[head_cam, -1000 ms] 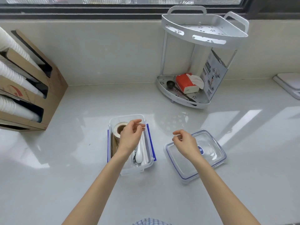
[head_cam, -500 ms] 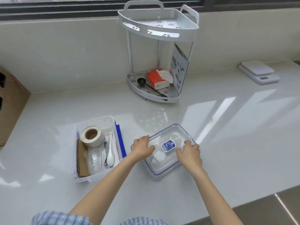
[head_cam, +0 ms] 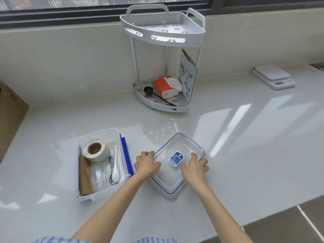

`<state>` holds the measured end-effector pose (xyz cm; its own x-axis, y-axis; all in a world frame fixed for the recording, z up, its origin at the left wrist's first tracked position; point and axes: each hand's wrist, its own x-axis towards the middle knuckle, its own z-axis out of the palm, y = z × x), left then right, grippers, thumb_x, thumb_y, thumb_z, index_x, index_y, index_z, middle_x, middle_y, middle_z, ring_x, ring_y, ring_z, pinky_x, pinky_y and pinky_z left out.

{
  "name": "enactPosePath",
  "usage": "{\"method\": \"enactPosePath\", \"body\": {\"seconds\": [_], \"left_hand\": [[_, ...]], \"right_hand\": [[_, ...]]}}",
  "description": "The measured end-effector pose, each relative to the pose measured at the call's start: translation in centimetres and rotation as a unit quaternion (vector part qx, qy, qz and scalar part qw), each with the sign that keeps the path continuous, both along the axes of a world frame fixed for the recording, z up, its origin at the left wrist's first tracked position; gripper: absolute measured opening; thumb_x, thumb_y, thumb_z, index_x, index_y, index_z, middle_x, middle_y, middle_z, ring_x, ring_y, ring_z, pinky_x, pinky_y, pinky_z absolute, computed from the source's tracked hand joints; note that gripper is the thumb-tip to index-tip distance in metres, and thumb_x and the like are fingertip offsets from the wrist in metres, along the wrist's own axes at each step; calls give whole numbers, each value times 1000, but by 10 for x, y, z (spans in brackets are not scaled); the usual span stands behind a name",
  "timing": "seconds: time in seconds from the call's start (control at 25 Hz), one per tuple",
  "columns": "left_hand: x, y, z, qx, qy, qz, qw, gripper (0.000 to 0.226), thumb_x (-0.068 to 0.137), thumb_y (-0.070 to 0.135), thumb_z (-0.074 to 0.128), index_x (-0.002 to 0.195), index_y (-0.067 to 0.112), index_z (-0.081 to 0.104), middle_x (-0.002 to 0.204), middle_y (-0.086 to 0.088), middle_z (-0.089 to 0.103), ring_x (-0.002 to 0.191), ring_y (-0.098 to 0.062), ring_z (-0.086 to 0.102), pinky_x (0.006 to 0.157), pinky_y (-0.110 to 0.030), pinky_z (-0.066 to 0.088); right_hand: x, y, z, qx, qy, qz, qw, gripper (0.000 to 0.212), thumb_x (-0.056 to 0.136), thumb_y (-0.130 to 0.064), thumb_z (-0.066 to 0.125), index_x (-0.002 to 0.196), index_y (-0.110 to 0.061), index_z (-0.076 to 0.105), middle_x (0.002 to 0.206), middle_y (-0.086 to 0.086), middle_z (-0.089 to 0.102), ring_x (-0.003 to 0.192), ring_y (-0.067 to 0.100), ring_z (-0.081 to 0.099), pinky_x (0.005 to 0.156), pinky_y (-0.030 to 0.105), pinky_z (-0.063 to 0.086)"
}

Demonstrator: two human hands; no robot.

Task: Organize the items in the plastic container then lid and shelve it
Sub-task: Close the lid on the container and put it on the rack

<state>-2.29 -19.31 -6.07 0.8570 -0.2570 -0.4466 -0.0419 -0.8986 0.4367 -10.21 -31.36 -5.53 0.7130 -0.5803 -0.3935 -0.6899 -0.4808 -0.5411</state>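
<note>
A clear plastic container (head_cam: 98, 135) with blue clips stands open on the white counter, left of my hands. Inside lie a roll of tape (head_cam: 95, 150), a clear cup (head_cam: 97, 176), a white spoon (head_cam: 115, 170) and a strip of cardboard (head_cam: 83, 178). Its clear, blue-edged lid (head_cam: 182, 142) with a blue sticker lies flat on the counter to the right. My left hand (head_cam: 147, 163) grips the lid's left edge. My right hand (head_cam: 195, 166) holds its right side, fingers over the top.
A white two-tier corner shelf (head_cam: 163, 35) stands at the back wall; its lower tier holds a red tissue pack (head_cam: 164, 86), a black scoop (head_cam: 149, 89) and a leaflet. A white kitchen scale (head_cam: 273, 78) sits far right. A cardboard box (head_cam: 10, 106) is at the left edge.
My left hand left the container and both hands came down onto the lid's sides. The view swung right and nearer. Since half a second ago, the hands have kept their hold.
</note>
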Motion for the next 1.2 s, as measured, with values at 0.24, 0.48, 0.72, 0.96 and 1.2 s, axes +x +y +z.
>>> {"method": "enactPosePath", "body": {"seconds": [0.24,0.48,0.72,0.96,1.2], "left_hand": [[0,8,17,-141,-55,37,988,45,90,24,46,133,12,38,132,-14,40,117,-28,47,99,-36,40],[1,43,44,-208,-158,107,959,38,92,23,46,127,9,46,122,-13,46,106,-27,52,87,-26,37],[-3,108,48,-204,-227,206,930,33,93,25,43,120,8,51,114,-12,48,100,-27,52,78,-21,32],[-18,159,38,-199,-234,304,902,29,93,22,44,115,8,55,99,-2,42,101,-27,51,79,-23,32],[-21,178,23,-180,-196,331,905,33,92,22,45,120,7,54,106,-9,47,107,-29,51,84,-25,34]], "right_hand": [[5,1,16,39,-166,-56,984,52,93,-15,44,141,-5,27,148,17,20,131,37,21,106,39,28],[33,22,50,28,-267,7,963,48,91,-19,51,136,-8,38,147,9,29,136,26,24,104,22,23],[64,77,58,20,-322,141,936,45,87,-10,58,130,-4,47,145,10,37,136,20,35,96,4,15],[82,124,48,65,-295,251,919,46,87,-6,55,133,-8,47,151,5,33,139,15,32,100,5,16],[87,136,30,82,-232,295,923,45,89,-4,51,133,-12,48,153,3,30,140,14,29,99,4,14]]}}
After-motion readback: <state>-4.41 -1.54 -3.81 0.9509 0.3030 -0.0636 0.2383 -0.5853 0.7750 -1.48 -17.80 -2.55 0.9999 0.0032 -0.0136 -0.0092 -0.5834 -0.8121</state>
